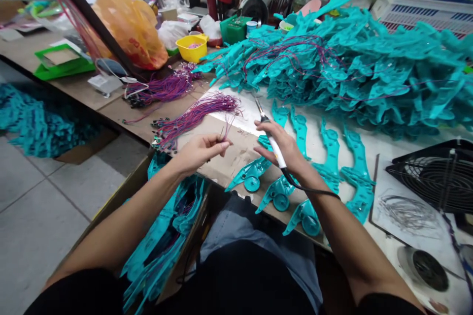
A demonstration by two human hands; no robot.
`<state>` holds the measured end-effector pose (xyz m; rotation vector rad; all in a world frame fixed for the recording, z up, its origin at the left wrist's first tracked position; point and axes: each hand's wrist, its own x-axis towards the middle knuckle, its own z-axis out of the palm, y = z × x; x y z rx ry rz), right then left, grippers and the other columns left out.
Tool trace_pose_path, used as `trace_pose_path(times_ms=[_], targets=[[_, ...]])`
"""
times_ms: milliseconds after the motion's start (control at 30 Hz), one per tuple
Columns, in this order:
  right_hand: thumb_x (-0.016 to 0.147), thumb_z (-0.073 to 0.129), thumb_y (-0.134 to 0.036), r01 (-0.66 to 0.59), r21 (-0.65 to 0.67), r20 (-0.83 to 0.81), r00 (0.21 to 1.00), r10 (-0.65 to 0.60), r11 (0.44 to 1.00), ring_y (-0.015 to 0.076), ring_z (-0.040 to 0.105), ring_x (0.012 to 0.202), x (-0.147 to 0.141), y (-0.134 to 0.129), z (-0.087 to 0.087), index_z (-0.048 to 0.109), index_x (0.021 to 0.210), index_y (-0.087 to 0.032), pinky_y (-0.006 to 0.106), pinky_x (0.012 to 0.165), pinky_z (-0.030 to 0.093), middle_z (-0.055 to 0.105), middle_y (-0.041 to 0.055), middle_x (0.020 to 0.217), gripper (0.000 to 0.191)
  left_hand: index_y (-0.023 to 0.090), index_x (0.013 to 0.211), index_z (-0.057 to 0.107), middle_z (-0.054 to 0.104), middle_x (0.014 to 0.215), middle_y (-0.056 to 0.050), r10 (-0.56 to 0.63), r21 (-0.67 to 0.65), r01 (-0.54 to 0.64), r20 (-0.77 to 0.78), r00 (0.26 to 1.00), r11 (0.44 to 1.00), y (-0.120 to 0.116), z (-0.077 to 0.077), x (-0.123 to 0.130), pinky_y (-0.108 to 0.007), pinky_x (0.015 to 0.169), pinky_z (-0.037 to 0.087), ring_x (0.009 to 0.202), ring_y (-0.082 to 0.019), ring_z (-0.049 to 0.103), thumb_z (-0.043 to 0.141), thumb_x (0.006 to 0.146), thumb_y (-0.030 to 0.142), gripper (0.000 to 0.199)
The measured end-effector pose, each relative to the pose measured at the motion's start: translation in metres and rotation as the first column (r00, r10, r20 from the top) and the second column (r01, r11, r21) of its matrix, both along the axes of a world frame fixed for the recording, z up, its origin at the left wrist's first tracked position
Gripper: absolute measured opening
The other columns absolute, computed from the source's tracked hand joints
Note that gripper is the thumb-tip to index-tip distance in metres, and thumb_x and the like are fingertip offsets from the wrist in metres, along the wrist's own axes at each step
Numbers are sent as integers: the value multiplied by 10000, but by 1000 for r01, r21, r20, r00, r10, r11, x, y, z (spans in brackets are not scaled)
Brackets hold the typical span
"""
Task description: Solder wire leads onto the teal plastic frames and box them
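Note:
My left hand (205,151) pinches a few thin purple wires (228,127) above the table's front edge, beside a bundle of purple and blue wires (199,113). In my right hand (281,145) is a white soldering iron (274,146), its metal tip pointing up and away and its black cord running over the wrist. Teal plastic parts (328,152) lie in a row on the table under and to the right of my right hand. Some have round discs at their near ends. The two hands are apart.
A large heap of teal parts (351,69) covers the back right. A second wire bundle (166,86), a yellow container (192,47) and an orange bag (127,29) stand at the back left. A black fan (439,172) is at right. Below the edge is a box of teal parts (166,246).

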<state>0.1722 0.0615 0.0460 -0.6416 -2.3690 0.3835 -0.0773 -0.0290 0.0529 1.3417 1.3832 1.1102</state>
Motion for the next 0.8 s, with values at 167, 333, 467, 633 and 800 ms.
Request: trace_pose_path(times_ms=[167, 333, 467, 633, 800], targets=[[911, 625, -307, 238, 39, -114, 966, -233, 970, 237, 640, 1133, -7, 20, 2, 566, 1174, -237, 428, 991, 530, 668, 73, 1242, 278, 166, 565, 617, 485, 469, 27, 296, 170, -253, -319, 900, 952, 38, -4, -45, -244, 498, 308, 470, -93, 401, 627, 832, 257, 283], [910, 627, -361, 383, -11, -158, 912, -380, 924, 224, 686, 1001, 17, 11, 7, 595, 1127, -233, 399, 909, 567, 695, 68, 1203, 254, 153, 852, 704, 631, 662, -14, 193, 351, -174, -18, 981, 920, 98, 32, -44, -207, 487, 359, 526, -70, 500, 553, 945, 287, 222], [926, 610, -370, 460, -4, -250, 859, -446, 888, 213, 692, 999, 31, -4, 16, 592, 1086, -235, 378, 878, 582, 708, 64, 1181, 211, 119, 975, 681, 617, 712, -7, 56, 337, -83, 89, 994, 938, 136, 77, -9, -161, 542, 413, 677, -93, 648, 572, 962, 249, 170], [879, 672, -448, 420, -34, -386, 831, -400, 907, 237, 659, 1106, 35, -8, 31, 529, 1145, -253, 457, 979, 551, 643, 77, 1290, 359, 112, 934, 715, 576, 681, 9, -115, 299, 95, 52, 992, 949, 106, 108, 32, -124, 519, 376, 661, -96, 678, 449, 1016, 286, 328], [771, 772, -477, 41, -239, -510, 845, -161, 970, 239, 632, 1169, 6, 1, 35, 440, 1220, -296, 413, 945, 579, 581, 66, 1317, 587, 126, 785, 731, 577, 603, -2, -228, 353, 166, 142, 963, 921, 67, 120, 42, -182, 440, 344, 482, -49, 514, 654, 928, 307, 243]])
